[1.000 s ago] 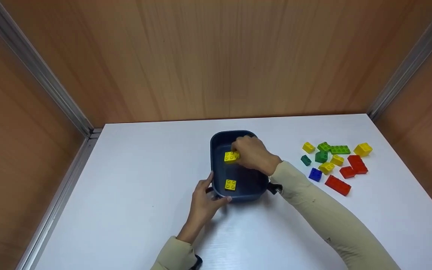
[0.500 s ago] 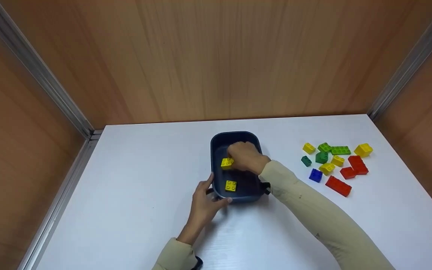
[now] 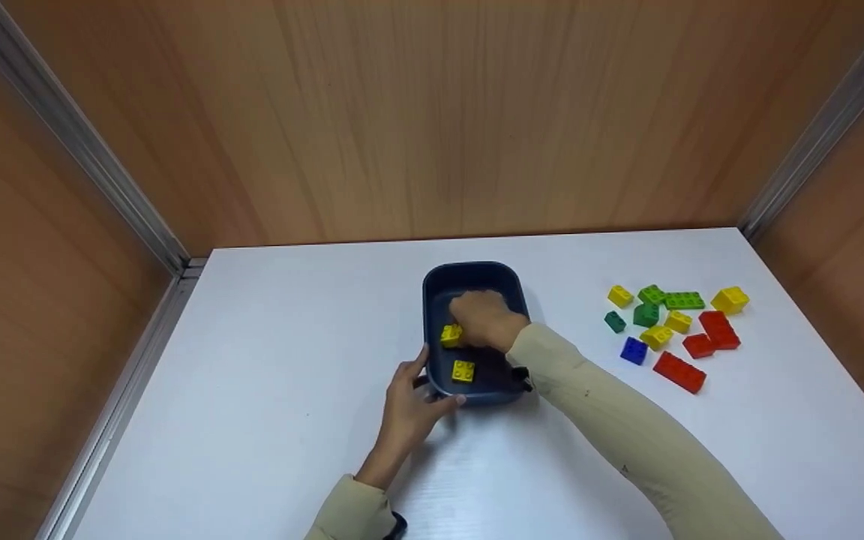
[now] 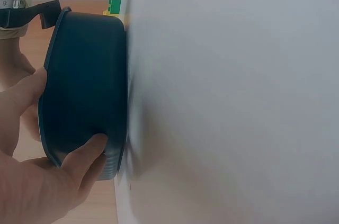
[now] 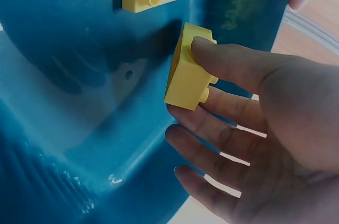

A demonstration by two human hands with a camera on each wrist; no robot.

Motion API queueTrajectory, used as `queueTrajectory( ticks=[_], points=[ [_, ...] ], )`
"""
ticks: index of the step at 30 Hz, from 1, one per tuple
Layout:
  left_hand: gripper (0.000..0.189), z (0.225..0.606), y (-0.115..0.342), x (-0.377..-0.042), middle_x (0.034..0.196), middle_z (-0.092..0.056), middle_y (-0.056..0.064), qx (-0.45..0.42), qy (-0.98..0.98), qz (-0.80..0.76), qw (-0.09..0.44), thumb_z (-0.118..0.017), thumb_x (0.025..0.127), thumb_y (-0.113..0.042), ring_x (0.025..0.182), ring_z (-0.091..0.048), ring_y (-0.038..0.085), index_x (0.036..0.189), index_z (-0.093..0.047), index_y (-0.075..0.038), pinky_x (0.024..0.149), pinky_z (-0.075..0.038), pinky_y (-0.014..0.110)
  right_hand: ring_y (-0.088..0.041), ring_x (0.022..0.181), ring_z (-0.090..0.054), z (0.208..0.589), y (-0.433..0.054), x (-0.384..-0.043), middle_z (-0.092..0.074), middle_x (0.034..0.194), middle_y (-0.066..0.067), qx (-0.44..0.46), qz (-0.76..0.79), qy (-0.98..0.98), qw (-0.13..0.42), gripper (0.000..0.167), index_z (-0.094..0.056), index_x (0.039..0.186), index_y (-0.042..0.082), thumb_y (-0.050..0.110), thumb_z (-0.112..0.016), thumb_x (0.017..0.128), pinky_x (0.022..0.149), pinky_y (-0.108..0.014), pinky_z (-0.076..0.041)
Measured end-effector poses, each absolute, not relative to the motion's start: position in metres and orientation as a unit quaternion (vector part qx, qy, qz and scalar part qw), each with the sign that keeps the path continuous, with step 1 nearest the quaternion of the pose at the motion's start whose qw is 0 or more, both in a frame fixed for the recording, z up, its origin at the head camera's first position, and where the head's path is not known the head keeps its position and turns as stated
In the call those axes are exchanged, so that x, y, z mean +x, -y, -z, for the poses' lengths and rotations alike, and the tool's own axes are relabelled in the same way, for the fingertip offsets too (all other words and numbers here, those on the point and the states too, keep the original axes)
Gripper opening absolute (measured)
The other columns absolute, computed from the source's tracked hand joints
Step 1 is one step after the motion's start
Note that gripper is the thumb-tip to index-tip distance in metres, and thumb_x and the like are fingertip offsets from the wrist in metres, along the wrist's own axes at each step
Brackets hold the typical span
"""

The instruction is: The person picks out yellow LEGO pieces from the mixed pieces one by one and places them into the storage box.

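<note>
A dark blue plastic tray (image 3: pixel 488 390) stands on the white table. My left hand (image 3: pixel 404 412) grips its near left corner, thumb at the near wall and fingers along the left side. Inside the tray, my right hand (image 3: pixel 486 316) pinches a yellow toy brick (image 5: pixel 192 70) between thumb and fingers. That brick is tilted, studs toward the palm in the right wrist view, close over the tray floor. Another yellow toy brick (image 3: pixel 463 370) lies studs up in the near part of the tray, apart from the held one.
Right of the tray lie several loose toy bricks: a blue brick (image 3: pixel 634 350), a long red brick (image 3: pixel 679 373), a light green brick (image 3: pixel 684 301), a yellow brick (image 3: pixel 730 300) and others. A wooden panel (image 3: pixel 462 120) rises behind the table, with more panels at both sides.
My right hand has moved lower into the tray, toward me and slightly left, carrying the yellow toy brick. The left hand keeps its grip on the tray corner.
</note>
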State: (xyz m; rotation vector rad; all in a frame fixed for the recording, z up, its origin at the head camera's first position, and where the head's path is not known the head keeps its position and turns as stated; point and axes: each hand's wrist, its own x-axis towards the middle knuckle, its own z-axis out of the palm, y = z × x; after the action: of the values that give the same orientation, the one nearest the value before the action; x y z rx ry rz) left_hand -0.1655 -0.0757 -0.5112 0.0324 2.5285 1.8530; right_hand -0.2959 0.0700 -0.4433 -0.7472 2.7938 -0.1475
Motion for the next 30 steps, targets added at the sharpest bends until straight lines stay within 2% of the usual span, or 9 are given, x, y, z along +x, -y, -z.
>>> queueTrajectory(
  ticks=[2,5,12,30],
  points=[
    [0.099,0.511,0.076,-0.166,0.133,-0.053,0.02,0.011,-0.805,-0.593,0.005,-0.09,0.084,-0.008,0.134,-0.056,0.043,0.163,-0.033,0.0,0.104,-0.058,0.039,-0.025,0.086,-0.068,0.444,-0.069,-0.295,-0.076,0.099,-0.013,-0.259,0.042,-0.958,0.12,0.027,-0.075,0.11,0.0,0.02,-0.083,0.094,0.093,-0.048,-0.062],
    [0.099,0.51,0.076,-0.166,0.134,-0.052,0.019,0.012,-0.806,-0.592,0.009,-0.09,0.084,-0.009,0.135,-0.056,0.043,0.164,-0.032,0.0,0.104,-0.058,0.039,-0.027,0.091,-0.069,0.444,-0.067,-0.295,-0.076,0.102,-0.014,-0.26,0.033,-0.958,0.118,0.025,-0.074,0.111,0.0,0.018,-0.081,0.095,0.097,-0.051,-0.06],
    [0.099,0.51,0.077,-0.167,0.133,-0.053,0.02,0.018,-0.809,-0.587,0.003,-0.09,0.084,-0.009,0.135,-0.055,0.045,0.164,-0.033,0.0,0.104,-0.058,0.04,-0.033,0.108,-0.071,0.444,-0.063,-0.296,-0.075,0.116,-0.017,-0.254,-0.003,-0.958,0.136,0.033,-0.073,0.12,0.0,0.012,-0.083,0.092,0.105,-0.056,-0.056],
    [0.099,0.512,0.078,-0.166,0.136,-0.052,0.021,0.015,-0.803,-0.595,0.015,-0.09,0.085,-0.009,0.137,-0.053,0.045,0.165,-0.031,-0.002,0.105,-0.057,0.04,-0.03,0.104,-0.07,0.446,-0.059,-0.29,-0.075,0.115,-0.017,-0.238,-0.034,-0.958,0.16,0.031,-0.074,0.12,0.0,0.013,-0.082,0.093,0.103,-0.052,-0.057]
  ],
)
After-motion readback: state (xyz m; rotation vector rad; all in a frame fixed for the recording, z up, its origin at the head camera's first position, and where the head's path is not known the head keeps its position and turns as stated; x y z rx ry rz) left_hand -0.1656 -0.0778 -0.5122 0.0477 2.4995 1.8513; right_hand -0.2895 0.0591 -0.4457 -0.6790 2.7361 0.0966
